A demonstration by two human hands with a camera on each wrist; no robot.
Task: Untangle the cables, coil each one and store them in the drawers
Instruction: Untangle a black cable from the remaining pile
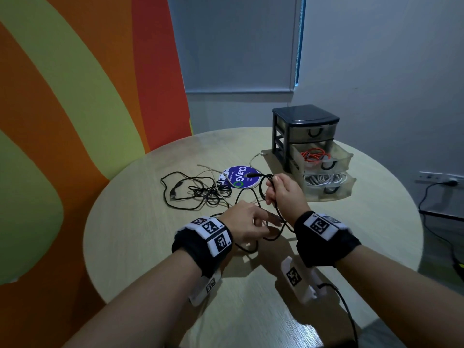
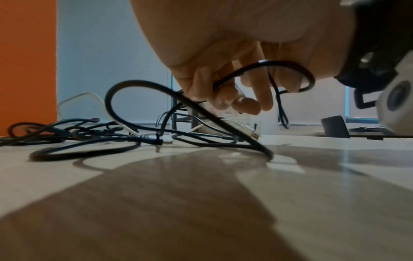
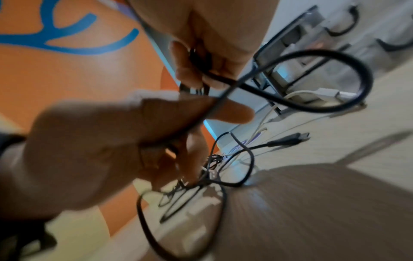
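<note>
My right hand (image 1: pixel 281 194) is raised a little above the table and grips loops of a black cable (image 1: pixel 262 192), whose plug pokes out to the left above the fist. My left hand (image 1: pixel 251 222), just in front of it, pinches a lower stretch of the same cable (image 2: pixel 138 83) between thumb and fingers. From there the cable trails onto the table. A tangle of thin black and beige cables (image 1: pixel 208 192) lies further left. The black drawer unit (image 1: pixel 306 121) stands at the back right. Its middle drawer (image 1: pixel 346 156) is open and holds a red cable (image 1: pixel 313 155). The bottom drawer (image 1: pixel 351 183) is open and holds a white cable (image 1: pixel 324 180).
A round blue and white ClayGo disc (image 1: pixel 238 178) lies between the tangle and the drawers. A beige cable (image 1: pixel 253 159) runs toward the drawer unit's base. The round wooden table (image 1: pixel 150 247) ends close to the painted wall on the left. The top drawer (image 1: pixel 313 133) is closed.
</note>
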